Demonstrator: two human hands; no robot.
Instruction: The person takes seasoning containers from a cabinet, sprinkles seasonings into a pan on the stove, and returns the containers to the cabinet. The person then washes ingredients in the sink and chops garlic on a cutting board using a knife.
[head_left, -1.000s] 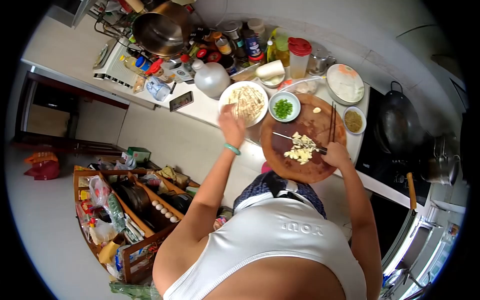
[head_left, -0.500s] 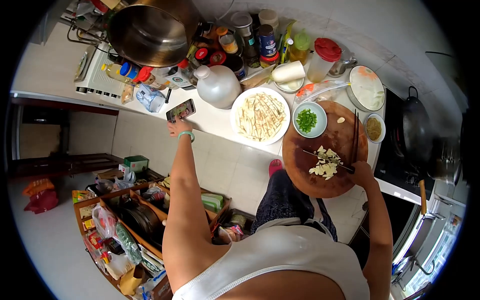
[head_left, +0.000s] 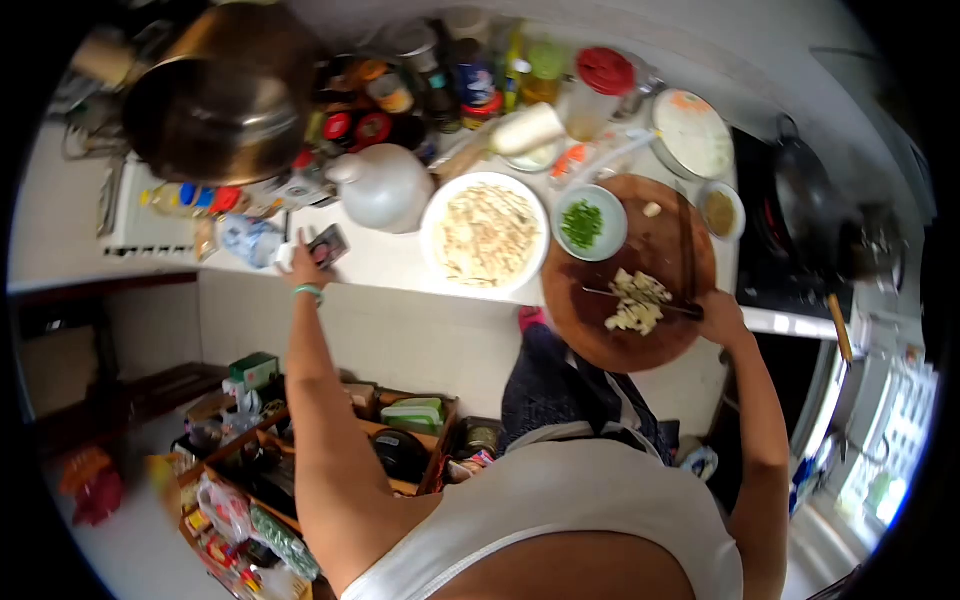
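On the round wooden cutting board (head_left: pixel 655 345), my right hand (head_left: pixel 722 318) is closed round the dark handle of a kitchen knife (head_left: pixel 684 311). The thin blade runs across a pile of chopped pale pieces, likely garlic (head_left: pixel 634 315). Chopsticks (head_left: pixel 690 245) lie along the board's right side. A bowl of chopped green onion (head_left: pixel 583 224) sits at its upper left. Over at the counter's front edge, my left hand (head_left: pixel 302 268) is beside a phone (head_left: pixel 328 246) with a lit screen. Something white is at its fingers, which are blurred, so their grip is unclear.
A plate of pale sliced strips (head_left: pixel 486 230) stands mid-counter, behind it a large rounded jug (head_left: pixel 384 190) and several bottles. A big pot (head_left: pixel 215 120) is at upper left. On the right are a small bowl (head_left: pixel 720 210) and a stove with a wok (head_left: pixel 806 185). Open drawers (head_left: pixel 270 430) stand below left.
My left hand has moved from the phone's lower edge to its left side, by the white item. The knife stays on the chopped pieces in my right hand. The whole view has shifted.
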